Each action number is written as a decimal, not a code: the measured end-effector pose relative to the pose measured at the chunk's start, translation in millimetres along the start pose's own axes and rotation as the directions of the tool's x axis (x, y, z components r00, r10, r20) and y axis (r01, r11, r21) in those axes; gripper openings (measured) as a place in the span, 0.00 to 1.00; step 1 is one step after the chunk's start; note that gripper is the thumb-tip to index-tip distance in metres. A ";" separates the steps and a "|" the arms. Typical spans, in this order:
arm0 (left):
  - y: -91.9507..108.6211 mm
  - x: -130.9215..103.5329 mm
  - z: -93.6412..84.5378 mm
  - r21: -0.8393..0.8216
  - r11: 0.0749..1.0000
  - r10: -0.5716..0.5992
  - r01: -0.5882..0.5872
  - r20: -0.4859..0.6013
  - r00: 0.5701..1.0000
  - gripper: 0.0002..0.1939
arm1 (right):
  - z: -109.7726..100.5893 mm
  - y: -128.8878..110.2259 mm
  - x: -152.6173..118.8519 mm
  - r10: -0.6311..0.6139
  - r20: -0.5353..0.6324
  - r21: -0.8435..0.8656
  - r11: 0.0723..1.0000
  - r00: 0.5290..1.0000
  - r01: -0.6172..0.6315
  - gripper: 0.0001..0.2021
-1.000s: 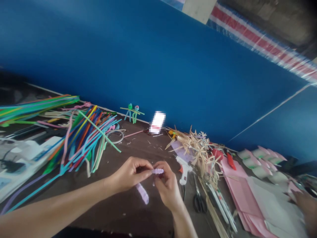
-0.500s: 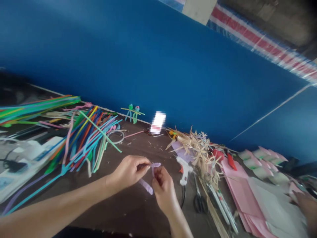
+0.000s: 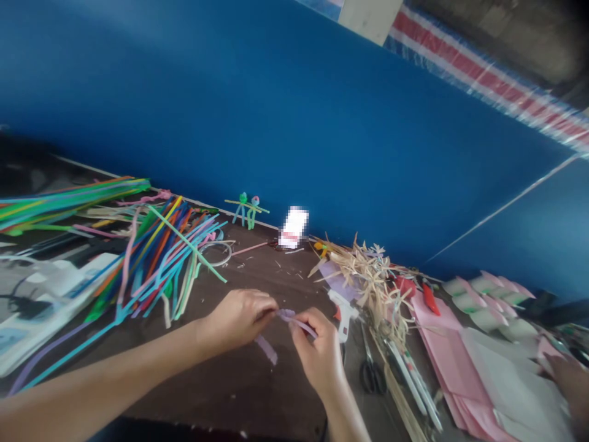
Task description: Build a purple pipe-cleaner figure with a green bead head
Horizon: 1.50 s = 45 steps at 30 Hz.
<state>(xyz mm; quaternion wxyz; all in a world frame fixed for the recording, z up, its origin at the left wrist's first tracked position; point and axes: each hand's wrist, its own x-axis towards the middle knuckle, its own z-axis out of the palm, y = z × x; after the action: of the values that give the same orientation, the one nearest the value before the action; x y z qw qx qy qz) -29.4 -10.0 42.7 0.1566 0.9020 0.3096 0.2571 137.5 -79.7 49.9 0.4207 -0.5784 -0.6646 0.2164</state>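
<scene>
A light purple pipe cleaner (image 3: 286, 314) stretches between my two hands above the dark tabletop. Its middle looks thick and bumpy, as if wound. My left hand (image 3: 242, 316) is closed in a pinch on one side of it. From under those fingers a thick purple length (image 3: 267, 350) hangs down to the right. My right hand (image 3: 317, 347) pinches the other side with thumb and forefinger, and a thin purple strand runs back through its grip. The pinch points of both hands are partly hidden.
Several coloured pipe cleaners (image 3: 156, 258) lie left, beside a white power strip (image 3: 27, 328). Two small pipe-cleaner figures (image 3: 247, 212) stand by the blue wall. Rightward are a glue gun (image 3: 344, 313), black-handled scissors (image 3: 372, 376), dried straw flowers (image 3: 368, 270), pink paper (image 3: 444, 350) and another person's hand (image 3: 568, 380).
My right hand has shifted slightly right and turned, drawing the thin purple strand sideways; before, it was upright by the fingers. The left hand has hardly moved.
</scene>
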 end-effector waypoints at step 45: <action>8.1 -6.2 -8.1 0.181 0.947 0.247 -0.265 0.115 0.962 0.09 | 10.0 9.4 10.8 0.200 0.213 0.178 0.954 0.956 -0.239 0.11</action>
<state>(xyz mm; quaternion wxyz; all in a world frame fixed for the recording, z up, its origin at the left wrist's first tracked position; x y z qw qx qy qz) -34.2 -19.1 50.6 0.0466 0.9562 0.2062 0.2023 135.1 -65.2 40.5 0.3843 -0.5796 -0.6079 0.3832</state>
